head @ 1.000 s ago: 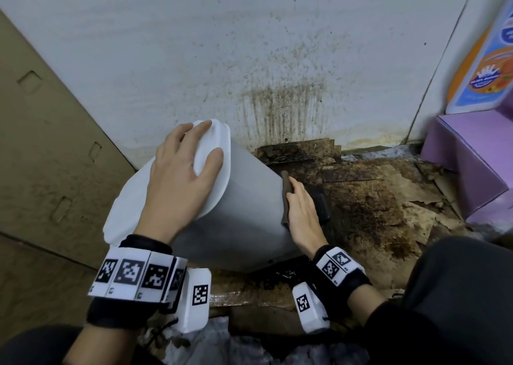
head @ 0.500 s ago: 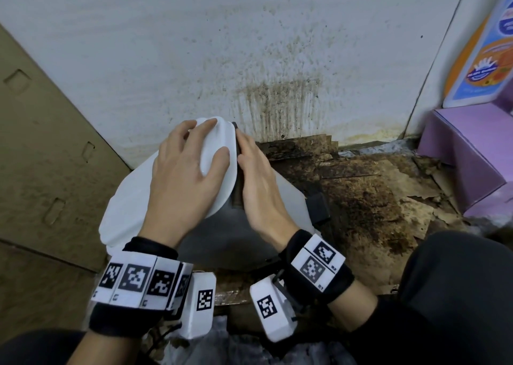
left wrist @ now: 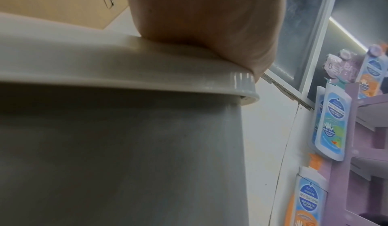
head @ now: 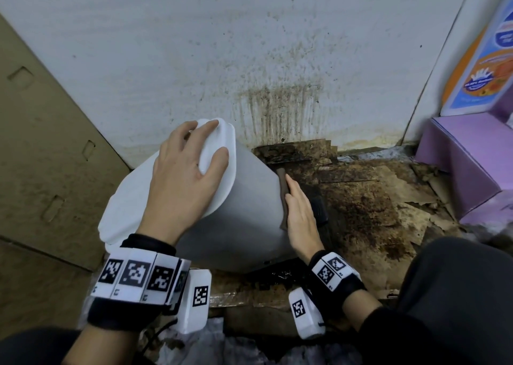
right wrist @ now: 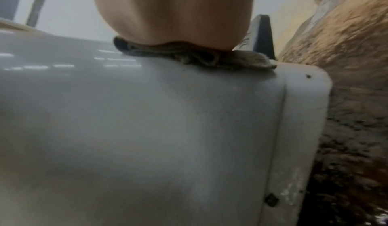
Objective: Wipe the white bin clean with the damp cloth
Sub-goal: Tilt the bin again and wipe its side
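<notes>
The white bin [head: 249,212] leans tilted toward the left, its lid [head: 125,198] shut. My left hand [head: 183,181] lies flat on the lid with its fingers spread up to the far rim; the left wrist view shows that palm [left wrist: 199,13] on the lid edge [left wrist: 147,67]. My right hand [head: 301,215] presses a brown damp cloth [head: 283,187] flat against the bin's right side, fingers straight. In the right wrist view the crumpled cloth [right wrist: 199,57] sits under the palm [right wrist: 174,13] on the bin wall [right wrist: 147,121], near its speckled bottom edge.
Behind the bin rises a splattered white wall [head: 277,109]. Dirty, wet cardboard [head: 374,206] covers the floor to the right. A purple display stand [head: 466,165] with bottles is at far right, a cardboard panel [head: 41,156] at left. My dark trouser leg [head: 458,295] is at lower right.
My right hand with the cloth slid up the bin's side to the lid, then back down toward the base. The left hand stayed on the lid.
</notes>
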Demonstrator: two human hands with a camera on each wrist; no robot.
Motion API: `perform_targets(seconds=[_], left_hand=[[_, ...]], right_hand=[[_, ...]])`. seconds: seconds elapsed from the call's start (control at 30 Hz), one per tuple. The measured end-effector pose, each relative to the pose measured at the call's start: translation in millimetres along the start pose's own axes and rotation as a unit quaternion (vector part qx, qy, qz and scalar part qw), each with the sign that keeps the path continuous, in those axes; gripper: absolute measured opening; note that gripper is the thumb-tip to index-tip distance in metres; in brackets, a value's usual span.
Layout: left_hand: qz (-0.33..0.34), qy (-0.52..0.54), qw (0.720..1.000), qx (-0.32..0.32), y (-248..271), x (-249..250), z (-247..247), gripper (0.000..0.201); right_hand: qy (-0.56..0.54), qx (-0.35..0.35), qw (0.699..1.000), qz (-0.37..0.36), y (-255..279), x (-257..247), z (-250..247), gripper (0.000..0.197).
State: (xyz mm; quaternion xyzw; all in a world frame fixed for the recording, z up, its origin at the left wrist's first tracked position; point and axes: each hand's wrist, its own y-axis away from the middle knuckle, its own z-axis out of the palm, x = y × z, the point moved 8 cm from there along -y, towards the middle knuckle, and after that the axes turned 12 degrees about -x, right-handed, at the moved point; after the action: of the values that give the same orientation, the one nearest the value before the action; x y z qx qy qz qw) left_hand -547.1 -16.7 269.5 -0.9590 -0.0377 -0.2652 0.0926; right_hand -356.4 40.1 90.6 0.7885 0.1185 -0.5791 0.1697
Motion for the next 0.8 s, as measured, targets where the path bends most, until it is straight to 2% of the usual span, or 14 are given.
perform_targets(seconds=[0.07,0.17,0.33,0.47,0.57,0.67,0.8], left_hand=[[-0.001,-0.003,1.000,0.003,1,-1,-2,0.059],[-0.003,-0.007,1.000,0.007,1,-3,-4,0.056],[0.000,-0.013,1.000,0.009,-2,2,-1,0.056],[0.000,-0.011,1.000,0.008,-3,1,-1,0.058],[0.004,-0.014,1.000,0.009,-4,-1,-1,0.057],[0.007,-0.018,1.000,0.008,-4,2,2,0.058],[0.003,-0.017,1.000,0.000,-6,2,3,0.055]], right_hand=[[0.003,0.006,1.000,0.004,-2,-4,3,0.053],[0.005,0.011,1.000,-0.004,-5,-23,9,0.069],[-0.014,-0.013,0.995,-0.095,0,-86,31,0.066],[0.016,-0.033,0.983,-0.179,12,-122,48,0.061],[0.057,0.016,0.970,-0.236,18,-116,44,0.057],[0.093,0.081,0.955,-0.269,23,-88,34,0.055],[0.088,0.140,0.959,-0.230,29,-25,21,0.055]])
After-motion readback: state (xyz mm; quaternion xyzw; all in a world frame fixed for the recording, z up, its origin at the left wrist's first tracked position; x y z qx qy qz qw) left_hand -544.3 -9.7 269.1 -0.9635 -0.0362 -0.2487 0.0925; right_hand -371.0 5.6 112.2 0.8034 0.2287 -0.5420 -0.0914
